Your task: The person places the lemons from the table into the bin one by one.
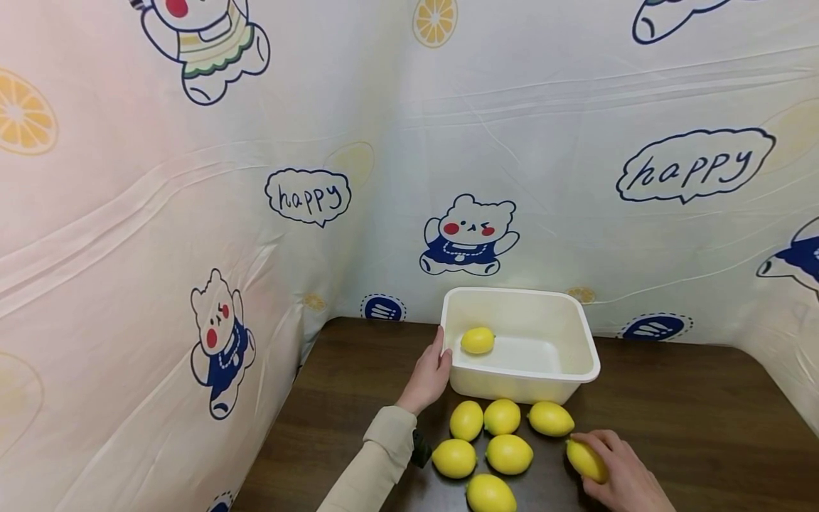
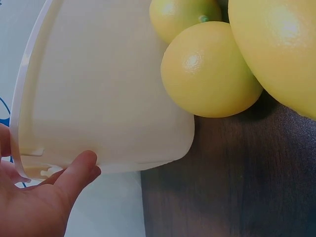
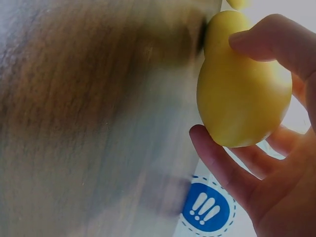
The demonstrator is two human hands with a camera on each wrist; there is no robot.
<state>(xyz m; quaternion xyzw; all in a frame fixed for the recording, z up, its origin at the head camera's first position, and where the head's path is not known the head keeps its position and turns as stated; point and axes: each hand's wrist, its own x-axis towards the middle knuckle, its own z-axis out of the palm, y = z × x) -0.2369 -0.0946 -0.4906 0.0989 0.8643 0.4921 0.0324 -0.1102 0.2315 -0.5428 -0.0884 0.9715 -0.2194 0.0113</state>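
Observation:
A white plastic bin [image 1: 518,387] stands at the back of the table with one lemon [image 1: 478,340] inside, towards its left. My left hand [image 1: 427,377] holds the bin's left front corner, its fingers along the side and the thumb at the front; the left wrist view shows this hand [image 2: 44,197] at the rim. On the right, my right hand [image 1: 623,469] grips a lemon [image 1: 585,461] between thumb and fingers, low over the table. In the right wrist view that lemon [image 3: 242,98] lies in the grasp, the thumb across it.
Several more lemons, such as this one [image 1: 509,454], lie grouped on the dark wooden table [image 1: 691,398] in front of the bin. A printed white cloth [image 1: 550,213] hangs behind and along the left side.

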